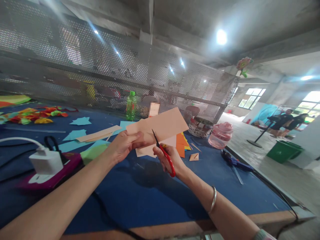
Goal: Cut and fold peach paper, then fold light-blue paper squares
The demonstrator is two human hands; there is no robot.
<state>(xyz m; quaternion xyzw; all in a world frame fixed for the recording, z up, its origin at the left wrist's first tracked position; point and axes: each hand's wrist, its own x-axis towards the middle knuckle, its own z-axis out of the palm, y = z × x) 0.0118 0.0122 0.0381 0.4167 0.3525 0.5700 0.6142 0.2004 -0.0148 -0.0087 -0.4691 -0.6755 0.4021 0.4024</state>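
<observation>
Holding peach paper [167, 123] left, red-handled scissors [167, 155] right

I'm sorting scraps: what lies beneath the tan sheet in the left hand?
Partly showing below the tan sheet are a paler sheet, orange paper and yellow paper. Whatever it fully covers can't be seen.

Two hands are in view, one left hand [127, 143] and one right hand [168, 158], with one pair of scissors [171, 164] and one silver bangle [213, 200]. The counter [150, 200] carries one green bottle [130, 108], one pink container [220, 136], one woven basket [199, 129], one blue glue gun [235, 162], one white plug adapter [47, 162] and two jagged light-blue pieces [80, 121] (the orange and yellow scraps [37, 114] overlap too much to count). Farther off are one green bin [285, 150] and two people [285, 120].
</observation>
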